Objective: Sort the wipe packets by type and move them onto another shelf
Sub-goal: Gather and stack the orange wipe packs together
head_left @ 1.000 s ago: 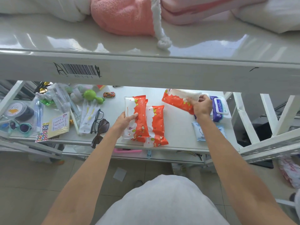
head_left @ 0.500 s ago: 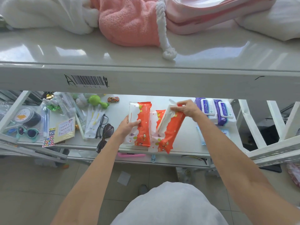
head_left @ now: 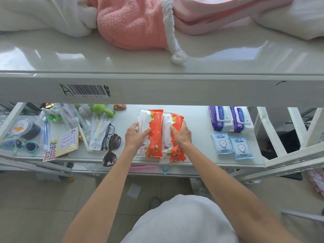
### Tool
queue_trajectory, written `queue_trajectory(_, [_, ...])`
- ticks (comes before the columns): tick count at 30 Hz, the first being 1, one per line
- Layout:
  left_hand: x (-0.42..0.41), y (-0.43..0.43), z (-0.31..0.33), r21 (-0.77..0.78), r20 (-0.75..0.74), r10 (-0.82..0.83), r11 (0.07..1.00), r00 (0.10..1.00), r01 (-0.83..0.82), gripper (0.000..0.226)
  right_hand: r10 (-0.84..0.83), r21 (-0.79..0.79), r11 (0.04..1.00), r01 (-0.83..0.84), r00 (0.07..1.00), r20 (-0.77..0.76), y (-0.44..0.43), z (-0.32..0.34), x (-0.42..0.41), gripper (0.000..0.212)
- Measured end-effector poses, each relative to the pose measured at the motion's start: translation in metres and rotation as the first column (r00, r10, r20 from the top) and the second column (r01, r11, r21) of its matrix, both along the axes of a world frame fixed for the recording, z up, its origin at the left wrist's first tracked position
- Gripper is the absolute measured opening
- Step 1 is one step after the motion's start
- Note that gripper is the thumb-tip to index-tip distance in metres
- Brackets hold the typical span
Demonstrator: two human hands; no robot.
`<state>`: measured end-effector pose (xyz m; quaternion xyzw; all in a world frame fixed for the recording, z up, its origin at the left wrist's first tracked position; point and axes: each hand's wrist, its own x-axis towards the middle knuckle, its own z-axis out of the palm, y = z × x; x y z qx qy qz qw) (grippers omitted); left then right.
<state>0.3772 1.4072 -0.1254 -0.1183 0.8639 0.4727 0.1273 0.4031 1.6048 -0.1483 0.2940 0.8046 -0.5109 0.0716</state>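
Orange-and-white wipe packets (head_left: pixel 155 135) lie side by side in the middle of the lower shelf (head_left: pixel 198 134), stacked in a tight group. My left hand (head_left: pixel 135 137) grips the left side of the group. My right hand (head_left: pixel 181 135) presses on the right packet (head_left: pixel 175 149), fingers curled over it. To the right, two purple-and-white wipe packs (head_left: pixel 230 118) stand together at the back. In front of them lie two small light-blue wipe packets (head_left: pixel 232 144).
Left of the packets lie two pairs of glasses (head_left: pixel 110 142), a sticker card (head_left: pixel 67 141), teal sunglasses (head_left: pixel 26 145), a green toy (head_left: pixel 101 110) and a toy car (head_left: pixel 119 107). The upper shelf (head_left: pixel 157 64) holds pink and white towels (head_left: pixel 133 25). White rack bars (head_left: pixel 273 132) stand right.
My right hand carried an orange packet from the right side of the shelf over to the group and laid it down on the right. My left hand stayed on the left packets.
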Motion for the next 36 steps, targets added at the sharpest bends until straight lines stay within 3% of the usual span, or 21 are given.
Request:
queue_trajectory(4, [-0.002,0.013,-0.003,-0.095,-0.015,-0.037,0.995,0.999,0.036,0.079,-0.083,-0.105,0.991,0.082,0.996,-0.009,-0.006,0.005,0.000,0.066])
queue_trajectory(6, [-0.006,0.017,-0.004,-0.182,0.041,-0.022,0.983,0.999,0.029,0.086,-0.156,-0.222,0.961,0.166,0.986,0.062,0.003,0.001,-0.010,0.083])
queue_trajectory(8, [-0.014,0.015,-0.005,-0.073,0.228,0.034,0.997,0.973,-0.018,0.114,-0.166,-0.294,0.934,0.203,0.975,0.145,0.009,-0.005,-0.015,0.111])
queue_trajectory(9, [-0.017,0.014,-0.005,0.007,0.320,0.037,0.999,0.947,-0.042,0.125,-0.141,-0.323,0.927,0.191,0.975,0.171,0.011,-0.011,-0.018,0.114])
queue_trajectory(10, [-0.020,0.012,-0.006,0.064,0.372,0.018,0.997,0.928,-0.045,0.125,-0.109,-0.346,0.923,0.167,0.977,0.181,0.013,-0.013,-0.018,0.112])
queue_trajectory(14, [-0.016,0.011,-0.003,0.244,0.413,-0.145,0.969,0.899,0.045,0.078,0.029,-0.443,0.893,0.073,0.976,0.218,0.015,-0.001,-0.012,0.107])
queue_trajectory(17, [-0.010,0.010,-0.004,0.481,0.422,-0.264,0.876,0.867,0.033,0.073,0.135,-0.508,0.860,-0.033,0.977,0.167,0.022,0.008,-0.006,0.101])
queue_trajectory(20, [-0.010,0.009,0.003,0.597,0.301,-0.275,0.801,0.913,0.044,0.082,0.102,-0.573,0.817,-0.064,0.994,0.033,0.029,0.019,0.003,0.110])
queue_trajectory(23, [-0.013,0.009,0.019,0.640,0.127,-0.255,0.760,0.959,0.118,0.088,0.040,-0.603,0.783,-0.151,0.980,-0.194,0.033,0.039,0.011,0.090])
queue_trajectory(26, [-0.015,0.010,0.032,0.634,-0.026,-0.330,0.724,0.944,0.271,0.081,0.056,-0.514,0.824,-0.236,0.938,-0.341,0.046,0.066,0.018,0.073])
queue_trajectory(28, [-0.014,0.009,0.036,0.614,-0.066,-0.417,0.700,0.907,0.366,0.083,0.140,-0.411,0.861,-0.299,0.917,-0.373,0.054,0.070,0.022,0.075])
queue_trajectory(31, [0.000,0.007,0.029,0.576,-0.067,-0.534,0.669,0.843,0.470,0.079,0.225,-0.364,0.858,-0.362,0.902,-0.368,0.057,0.054,0.037,0.096])
queue_trajectory(33, [0.014,0.010,0.022,0.550,-0.048,-0.531,0.693,0.846,0.466,0.074,0.245,-0.354,0.857,-0.373,0.902,-0.356,0.053,0.042,0.047,0.100])
queue_trajectory(36, [0.016,0.016,0.014,0.527,-0.058,-0.447,0.746,0.892,0.408,0.071,0.188,-0.340,0.887,-0.313,0.917,-0.353,0.047,0.035,0.048,0.091])
